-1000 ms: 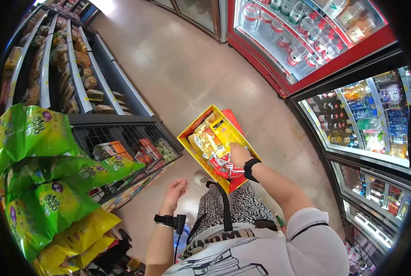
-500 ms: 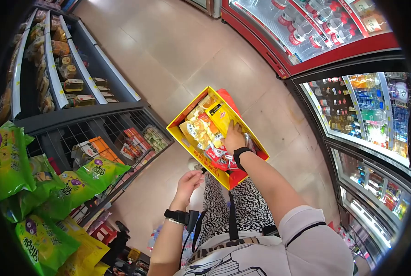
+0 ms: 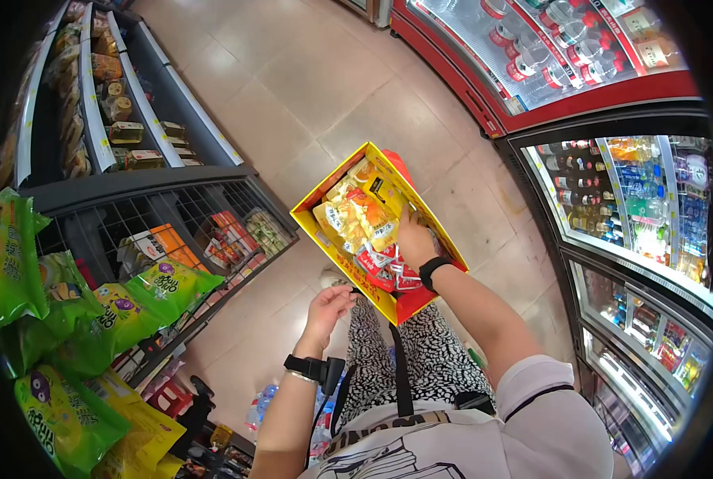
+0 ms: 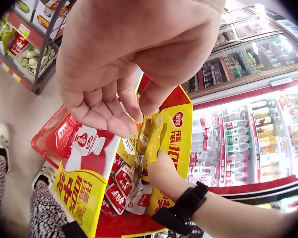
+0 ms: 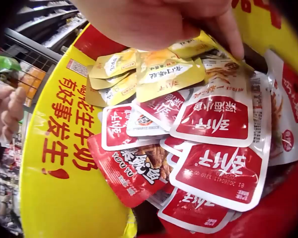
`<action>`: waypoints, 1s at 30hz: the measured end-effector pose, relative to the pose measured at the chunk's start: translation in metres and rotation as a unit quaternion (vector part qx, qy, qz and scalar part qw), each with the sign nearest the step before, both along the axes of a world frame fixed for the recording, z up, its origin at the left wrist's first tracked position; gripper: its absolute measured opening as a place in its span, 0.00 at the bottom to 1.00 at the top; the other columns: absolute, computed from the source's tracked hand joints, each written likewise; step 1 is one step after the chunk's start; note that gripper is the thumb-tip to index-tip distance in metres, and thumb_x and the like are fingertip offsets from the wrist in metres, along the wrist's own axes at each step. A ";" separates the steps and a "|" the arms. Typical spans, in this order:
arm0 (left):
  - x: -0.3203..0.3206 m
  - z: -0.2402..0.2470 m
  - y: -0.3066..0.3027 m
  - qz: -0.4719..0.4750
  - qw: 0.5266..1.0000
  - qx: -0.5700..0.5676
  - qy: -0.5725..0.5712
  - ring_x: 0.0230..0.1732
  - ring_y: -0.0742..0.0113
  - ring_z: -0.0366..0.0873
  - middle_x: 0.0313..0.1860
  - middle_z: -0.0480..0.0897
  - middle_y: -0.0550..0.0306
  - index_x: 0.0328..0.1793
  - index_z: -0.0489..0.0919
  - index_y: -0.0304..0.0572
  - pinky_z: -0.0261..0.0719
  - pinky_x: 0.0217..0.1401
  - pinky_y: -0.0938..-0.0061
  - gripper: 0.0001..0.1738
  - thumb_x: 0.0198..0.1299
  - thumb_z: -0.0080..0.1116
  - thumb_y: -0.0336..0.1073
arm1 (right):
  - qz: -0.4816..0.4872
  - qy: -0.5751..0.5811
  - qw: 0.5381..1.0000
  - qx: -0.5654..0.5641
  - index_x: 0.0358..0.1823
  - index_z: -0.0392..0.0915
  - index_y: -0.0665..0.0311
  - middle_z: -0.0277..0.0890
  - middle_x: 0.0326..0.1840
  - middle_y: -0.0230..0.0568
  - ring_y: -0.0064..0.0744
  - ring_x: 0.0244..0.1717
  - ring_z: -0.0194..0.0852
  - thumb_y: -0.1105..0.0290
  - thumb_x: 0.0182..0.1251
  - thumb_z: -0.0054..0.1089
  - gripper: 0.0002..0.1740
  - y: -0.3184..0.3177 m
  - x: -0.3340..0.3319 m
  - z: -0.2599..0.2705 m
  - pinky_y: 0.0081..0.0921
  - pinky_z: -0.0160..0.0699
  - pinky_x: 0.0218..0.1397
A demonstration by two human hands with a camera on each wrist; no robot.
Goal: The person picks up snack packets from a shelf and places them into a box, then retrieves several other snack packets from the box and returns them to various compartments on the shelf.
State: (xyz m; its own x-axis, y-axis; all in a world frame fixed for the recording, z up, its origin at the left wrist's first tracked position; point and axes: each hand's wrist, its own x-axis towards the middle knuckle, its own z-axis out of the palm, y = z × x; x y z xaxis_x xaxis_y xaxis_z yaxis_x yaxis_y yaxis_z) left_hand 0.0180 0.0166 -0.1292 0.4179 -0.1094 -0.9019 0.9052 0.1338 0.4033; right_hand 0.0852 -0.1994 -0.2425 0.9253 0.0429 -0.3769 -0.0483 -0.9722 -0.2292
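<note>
A yellow-and-red cardboard box (image 3: 324, 275) sits in front of my body, filled with snack packets. My right hand (image 3: 414, 239) reaches into it, fingers lying over yellow packets along the right wall; a straight finger (image 5: 231, 37) touches the packets in the right wrist view. Gold-yellow packets (image 5: 169, 69) lie toward the far end. Red-and-white packets (image 5: 213, 168) overlap nearer my body. A yellow packet (image 4: 154, 141) stands against the wall beside my right hand. Outside the box, at its left near corner, my left hand (image 3: 328, 311) hangs with loosely curled fingers, holding nothing.
Green snack bags (image 3: 93, 319) hang close at the left, above a wire shelf (image 3: 173, 215). Dark shelving (image 3: 117, 96) with packaged food stands beyond. A red drinks fridge (image 3: 484, 88) and black-framed coolers (image 3: 612, 207) line the right side. Tiled floor (image 3: 332, 88) runs between.
My right hand has shifted deeper among the packets, and the yellow packet under it shows less. The box has come up in view with the camera's motion. My left hand stays loosely curled beside the box.
</note>
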 end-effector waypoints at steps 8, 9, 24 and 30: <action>0.001 0.008 -0.001 0.002 1.000 -0.007 -0.011 0.42 0.75 0.75 0.44 0.80 0.61 0.52 0.75 0.42 0.69 0.47 0.82 0.15 0.62 0.53 0.38 | -0.046 0.130 0.953 0.270 0.52 0.64 0.69 0.71 0.43 0.57 0.55 0.42 0.73 0.78 0.59 0.46 0.18 -0.013 -0.009 0.085 0.42 0.71 0.41; 0.003 0.011 -0.002 -0.004 1.000 -0.007 -0.014 0.43 0.75 0.75 0.46 0.79 0.61 0.54 0.74 0.42 0.69 0.48 0.81 0.16 0.62 0.53 0.40 | -0.044 0.130 0.953 0.270 0.52 0.64 0.69 0.71 0.43 0.57 0.55 0.42 0.73 0.78 0.59 0.46 0.18 -0.015 -0.013 0.082 0.42 0.71 0.41; 0.005 0.019 -0.010 0.230 0.962 -0.016 -0.148 0.52 0.65 0.75 0.52 0.77 0.57 0.54 0.70 0.43 0.73 0.55 0.67 0.13 0.63 0.50 0.32 | -0.122 0.338 0.676 0.644 0.57 0.65 0.70 0.74 0.50 0.39 0.24 0.49 0.73 0.83 0.59 0.51 0.23 0.005 -0.033 0.101 0.21 0.71 0.53; 0.009 0.032 0.000 0.260 0.952 0.000 -0.162 0.49 0.66 0.77 0.50 0.78 0.57 0.53 0.71 0.42 0.75 0.52 0.70 0.13 0.63 0.50 0.32 | -0.146 0.341 0.662 0.652 0.52 0.70 0.71 0.76 0.46 0.37 0.20 0.45 0.74 0.78 0.63 0.50 0.15 0.003 -0.036 0.102 0.20 0.73 0.49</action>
